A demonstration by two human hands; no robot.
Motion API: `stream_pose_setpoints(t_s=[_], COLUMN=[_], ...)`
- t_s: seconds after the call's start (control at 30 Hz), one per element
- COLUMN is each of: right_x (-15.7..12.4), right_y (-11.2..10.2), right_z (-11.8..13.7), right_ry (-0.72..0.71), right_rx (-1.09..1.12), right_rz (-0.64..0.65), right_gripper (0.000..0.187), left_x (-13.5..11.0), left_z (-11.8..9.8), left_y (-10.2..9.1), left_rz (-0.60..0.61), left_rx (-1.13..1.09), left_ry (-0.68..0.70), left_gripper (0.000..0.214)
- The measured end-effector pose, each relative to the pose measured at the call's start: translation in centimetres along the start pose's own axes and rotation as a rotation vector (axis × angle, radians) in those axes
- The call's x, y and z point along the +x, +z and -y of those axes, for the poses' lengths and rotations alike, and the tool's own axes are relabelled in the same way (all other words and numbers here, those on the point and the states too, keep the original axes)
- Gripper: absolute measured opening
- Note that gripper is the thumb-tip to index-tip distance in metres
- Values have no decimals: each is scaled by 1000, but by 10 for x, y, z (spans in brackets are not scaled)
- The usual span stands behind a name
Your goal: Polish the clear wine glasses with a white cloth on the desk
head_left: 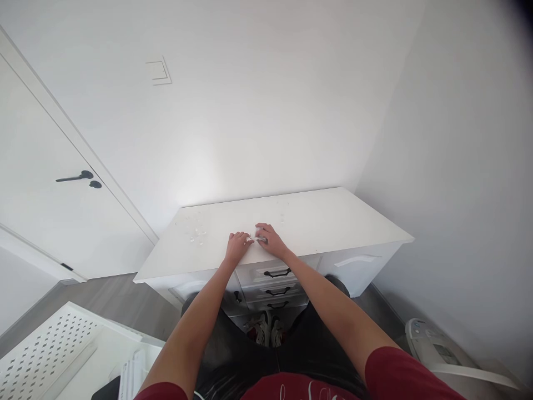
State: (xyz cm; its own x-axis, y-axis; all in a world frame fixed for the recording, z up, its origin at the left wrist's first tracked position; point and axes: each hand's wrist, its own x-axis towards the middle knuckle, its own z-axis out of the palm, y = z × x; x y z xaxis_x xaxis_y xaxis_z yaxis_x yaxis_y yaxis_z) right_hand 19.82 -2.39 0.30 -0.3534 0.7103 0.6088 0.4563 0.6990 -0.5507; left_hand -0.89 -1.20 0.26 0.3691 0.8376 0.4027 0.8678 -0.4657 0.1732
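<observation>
My left hand [238,244] and my right hand [270,240] are close together over the front part of a white cabinet top [333,222]. Fingers and thumb of both hands are bent inward in a pinch. Between the fingertips shows a small whitish, partly see-through piece [260,239], too small to name. My right fingers wrap it from the right, while my left fingertips grip its left end. Left of my hands lie several small clear pieces [197,236] on the cabinet top. Farther back, a few more faint clear bits [282,214] rest there.
Below the top are drawers with black handles [278,273]. A white door [50,166] with a black lever [75,176] stands at left. A white perforated unit [50,355] is at lower left, and a white appliance [437,344] at lower right. Walls rise behind and to the right.
</observation>
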Motion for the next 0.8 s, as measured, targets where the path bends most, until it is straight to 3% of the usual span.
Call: stream_pose_setpoints(t_s=[0.1,0.17,0.37,0.43,0.57,0.8], right_x=[1,0,-2,-2,0,-2], right_y=[5,8,8,8,13,20], right_z=[-10,-14,0,5,1,-10], right_ry=[128,147,-166,-191,-25,51], right_rx=[-39,-90,-184,-201,-260,-320], right_rz=[-137,-135,165,195,26,-89], right_gripper=[50,50,46,51,56,55], left_x=[1,1,0,0,0,0], left_z=[-1,-2,-1,-1,-1,-1], left_y=[0,0,0,0,0,0], left_rz=[1,0,-10,-7,-35,-49], left_rx=[-7,-11,16,23,-9,-46], left_ry=[-3,-8,-1,0,-7,-2], left_gripper=[17,16,9,9,18,20])
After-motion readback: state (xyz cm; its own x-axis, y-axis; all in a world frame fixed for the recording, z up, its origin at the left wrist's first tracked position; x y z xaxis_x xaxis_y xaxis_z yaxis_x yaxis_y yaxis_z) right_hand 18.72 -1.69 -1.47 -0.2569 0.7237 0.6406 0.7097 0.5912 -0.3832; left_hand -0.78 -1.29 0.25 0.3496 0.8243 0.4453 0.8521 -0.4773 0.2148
